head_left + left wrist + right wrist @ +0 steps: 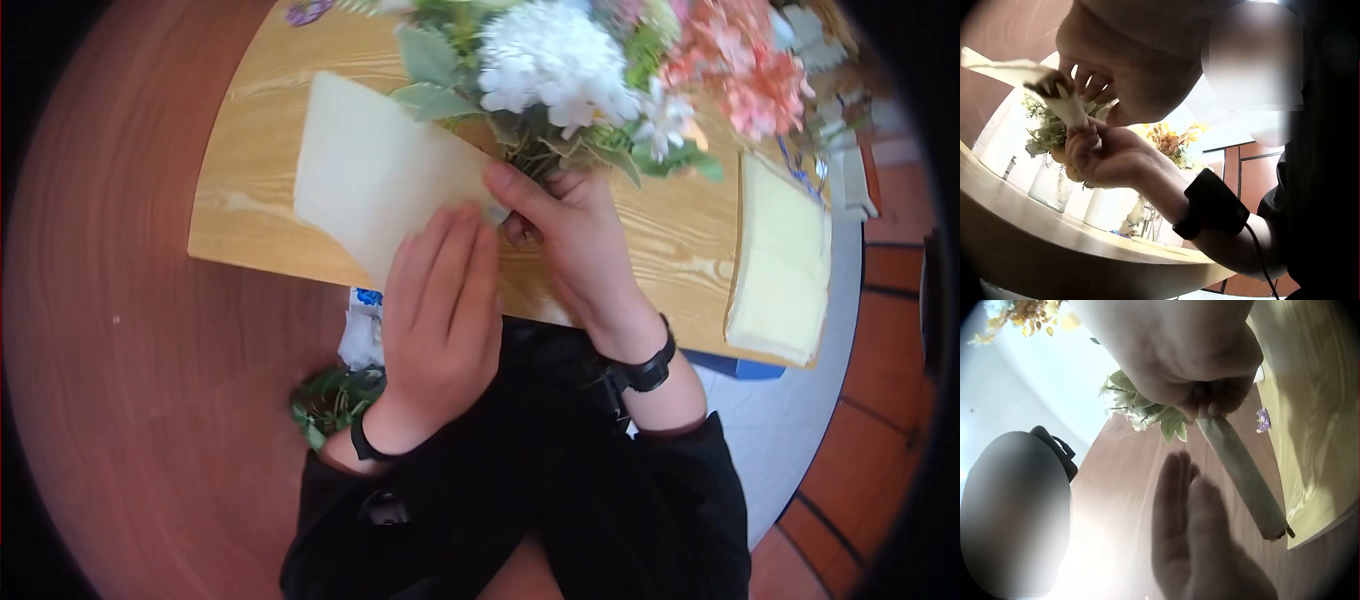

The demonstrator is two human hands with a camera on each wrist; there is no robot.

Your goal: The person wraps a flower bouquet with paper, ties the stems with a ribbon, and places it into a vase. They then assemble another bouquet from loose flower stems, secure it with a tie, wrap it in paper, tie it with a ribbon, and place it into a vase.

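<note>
My right hand [585,230] grips a bouquet of artificial flowers [555,65] by its stems, thumb on top. White, coral and green heads spread beyond the fist. Cream wrapping paper [370,155] runs round the stems, its free part fanning out to the left. In the right wrist view the wrapped part is a narrow tube [1244,475] below the fist, stem ends poking out. My left hand [440,310] has its fingers straight and together, fingertips over the paper's near edge in the head view. The left wrist view shows the left palm [1141,59] beside the wrapped stems [1066,103].
A wooden table [670,260] lies under the hands. On its right is a pale yellow stack of paper [785,265]. A glass vase [1050,187] with greenery and a white vase [1102,209] stand on the table. Green leaves [335,400] lie below the table's near edge.
</note>
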